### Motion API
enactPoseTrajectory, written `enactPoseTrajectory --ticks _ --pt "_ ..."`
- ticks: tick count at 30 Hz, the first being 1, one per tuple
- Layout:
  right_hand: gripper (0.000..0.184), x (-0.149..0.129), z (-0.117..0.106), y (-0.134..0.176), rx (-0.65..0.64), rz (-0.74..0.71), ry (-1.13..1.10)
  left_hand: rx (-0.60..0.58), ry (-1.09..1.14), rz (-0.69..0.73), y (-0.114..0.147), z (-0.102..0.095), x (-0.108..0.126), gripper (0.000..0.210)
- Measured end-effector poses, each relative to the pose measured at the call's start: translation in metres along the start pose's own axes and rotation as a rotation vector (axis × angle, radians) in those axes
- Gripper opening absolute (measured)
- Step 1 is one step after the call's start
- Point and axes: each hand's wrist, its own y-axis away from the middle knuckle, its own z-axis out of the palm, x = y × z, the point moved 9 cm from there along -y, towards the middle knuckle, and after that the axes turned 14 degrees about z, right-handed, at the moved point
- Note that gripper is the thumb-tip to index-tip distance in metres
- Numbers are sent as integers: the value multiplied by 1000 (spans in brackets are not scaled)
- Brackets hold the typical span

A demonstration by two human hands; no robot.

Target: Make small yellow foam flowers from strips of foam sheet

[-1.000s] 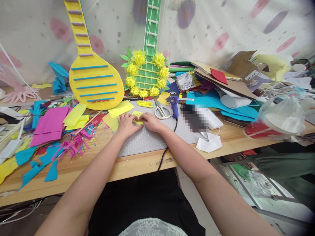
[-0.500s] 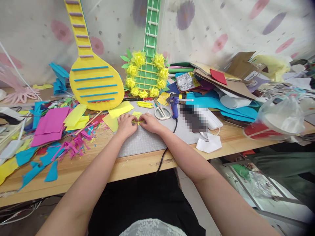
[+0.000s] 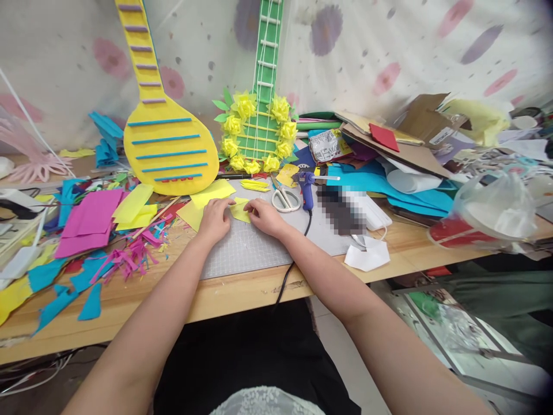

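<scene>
A small piece of yellow crepe paper lies between my hands, low over the grey cutting mat. My right hand pinches its right edge with curled fingers. On the other side, my left hand has thumb and fingers apart, fingertips close to the paper's left corner; whether they touch it I cannot tell. Larger yellow sheets lie just behind my left hand. White-handled scissors and a purple glue gun rest right of my right hand. Thin yellow strips lie behind the paper.
A yellow paper guitar shape and a green one with yellow paper flowers lean against the back curtain. Magenta sheets and blue scraps lie left. A bagged red cup stands right. The glue gun's black cord hangs over the table edge.
My hands have drawn apart, the left one moving leftward and its fingers parting. More of the small yellow paper shows between them, flatter than before.
</scene>
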Motion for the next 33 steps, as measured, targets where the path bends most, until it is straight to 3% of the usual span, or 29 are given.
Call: enactPoseTrajectory --ticks 4,10,14,20,28,33 --pt "25 -11 -8 6 67 -75 29 -42 -57 30 -2 3 -1 52" --pt "28 -35 10 14 17 -244 270 -53 -131 34 -2 3 2 54" --pt "30 -32 9 10 56 -211 344 -2 -154 19 0 -5 5 48" --pt "35 -16 -6 4 113 -160 175 27 -174 51 1 -7 11 39" --pt "32 26 -11 -11 108 157 -237 -5 -111 112 1 -1 17 50" --pt "35 16 -18 -6 151 70 -151 16 -121 106 1 -1 15 36"
